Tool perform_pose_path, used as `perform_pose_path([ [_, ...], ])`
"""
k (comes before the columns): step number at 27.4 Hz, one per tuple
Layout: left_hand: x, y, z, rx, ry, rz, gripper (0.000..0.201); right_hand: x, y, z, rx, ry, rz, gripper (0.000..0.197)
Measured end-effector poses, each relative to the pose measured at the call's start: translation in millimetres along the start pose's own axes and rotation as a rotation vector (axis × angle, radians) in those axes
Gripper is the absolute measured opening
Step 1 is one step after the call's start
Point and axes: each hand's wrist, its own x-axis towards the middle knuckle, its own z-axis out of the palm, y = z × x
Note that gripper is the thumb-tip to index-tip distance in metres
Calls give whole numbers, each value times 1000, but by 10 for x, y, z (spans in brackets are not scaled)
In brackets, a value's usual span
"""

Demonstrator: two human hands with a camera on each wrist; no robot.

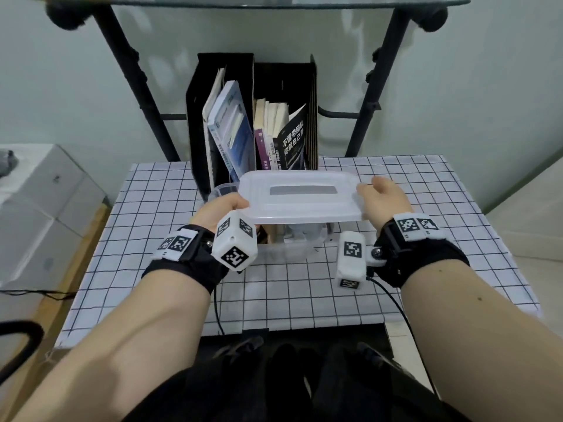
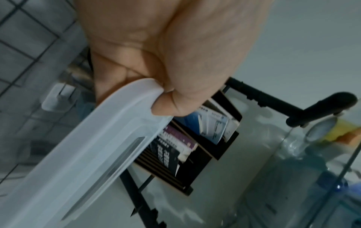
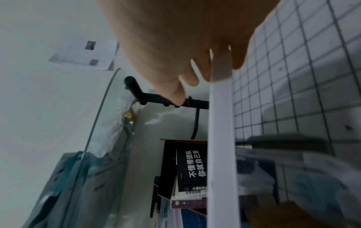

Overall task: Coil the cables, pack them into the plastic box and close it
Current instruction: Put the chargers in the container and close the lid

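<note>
A translucent white lid hangs level above the clear plastic box on the checked table. My left hand grips the lid's left end; in the left wrist view the thumb pinches the lid at its rim. My right hand holds the right end, and the right wrist view shows the lid edge-on between thumb and fingers. Through the box wall I see white items, likely packed cables and a charger; most of the box is hidden under the lid.
A black file holder full of books stands right behind the box. A black-legged stand with a glass shelf rises at the back. White boxes sit left of the table. Checked cloth shows in front.
</note>
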Motion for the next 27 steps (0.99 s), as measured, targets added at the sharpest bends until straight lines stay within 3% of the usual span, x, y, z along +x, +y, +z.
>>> perform_pose_path([
  [2, 4, 5, -139, 43, 4, 0, 7, 1, -1, 137, -82, -34, -20, 29],
  [5, 25, -22, -421, 40, 23, -22, 30, -24, -52, 361, -118, -52, -65, 34],
  [9, -11, -30, -583, -30, -1, 32, 34, -55, -78, 609, -133, -56, -71, 40],
  [16, 162, -177, -654, -34, 158, 151, 15, -25, -22, 788, -165, -60, -71, 44],
  [27, 334, -148, -596, 123, 172, 203, 28, 157, 102, 902, -251, -24, -38, 37],
])
